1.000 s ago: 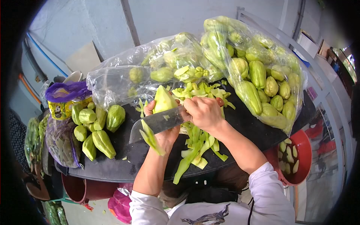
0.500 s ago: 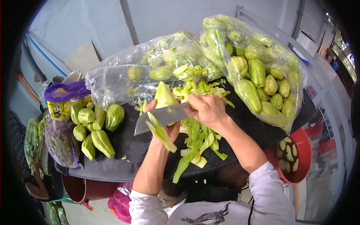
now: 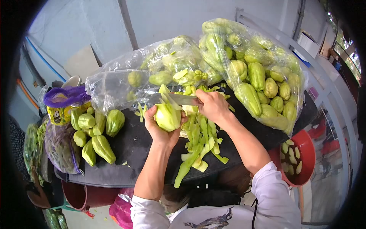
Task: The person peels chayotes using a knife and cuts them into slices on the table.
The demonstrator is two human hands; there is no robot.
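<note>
My left hand (image 3: pixel 162 131) is wrapped round a partly peeled pale green chayote (image 3: pixel 167 117), held up above the dark table. In my right hand (image 3: pixel 214 107) is the handle of a broad-bladed knife (image 3: pixel 185 100). Its blade lies across the top of the chayote, where a strip of peel stands up against it. Just below and right of the hands lies a pile of green peelings (image 3: pixel 198 147), some hanging toward the table's near edge. The knife's handle is mostly hidden by my fingers.
Whole chayotes (image 3: pixel 103 149) lie at the left beside a purple mesh bag (image 3: pixel 63 147). Two clear plastic bags hold more, one behind my hands and one bag (image 3: pixel 263 82) at the right. A red bucket (image 3: pixel 309 152) with pale pieces in liquid stands below the table's right end.
The knife has moved from low across the front of the chayote up to its top. The chayote has turned in my left hand, and the peel strip on the blade has gone.
</note>
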